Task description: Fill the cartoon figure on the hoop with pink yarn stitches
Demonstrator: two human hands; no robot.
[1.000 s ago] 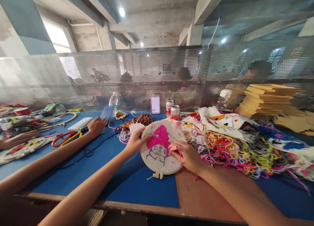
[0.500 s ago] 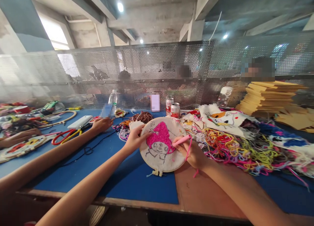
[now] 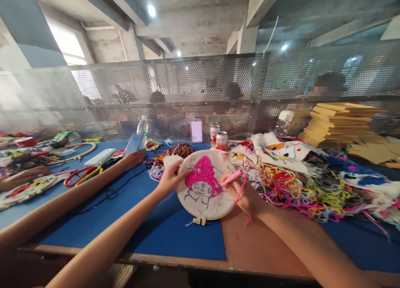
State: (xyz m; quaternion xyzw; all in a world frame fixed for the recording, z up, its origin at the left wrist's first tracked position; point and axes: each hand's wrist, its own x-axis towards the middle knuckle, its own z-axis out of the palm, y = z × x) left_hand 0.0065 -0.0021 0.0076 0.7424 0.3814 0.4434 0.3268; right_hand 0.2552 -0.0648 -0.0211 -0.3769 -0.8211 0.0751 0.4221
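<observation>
At the near edge, a bare brown strip of the wooden table (image 3: 250,250) shows beside the blue mat (image 3: 175,234) that covers the rest of it. Just beyond, the embroidery hoop (image 3: 204,184) is held tilted up off the mat, its cloth carrying a line-drawn character with a filled pink hood. The left hand (image 3: 170,177) is closed on the hoop's left rim, thumb on the front of the cloth, fingers hidden behind. The right hand (image 3: 245,192) is closed around a pink punch needle (image 3: 231,177), whose tip lies against the cloth at the right side of the hoop; a strand of pink yarn (image 3: 240,192) loops down from the tool across the hand.

To the right of the hoop spreads a tangled heap of coloured yarn scraps (image 3: 306,192), with printed cloth pieces (image 3: 281,150) behind it. On the left, another person's arm reaches across the mat, its hand (image 3: 134,158) resting flat near a white power bank (image 3: 100,157) and red-handled scissors (image 3: 79,175).

Farther back stand two red drink cans (image 3: 218,139) and a clear water bottle (image 3: 142,130). At the far right rises a stack of yellow boards (image 3: 340,121). A perforated metal screen (image 3: 187,88) closes off the far side of the table.
</observation>
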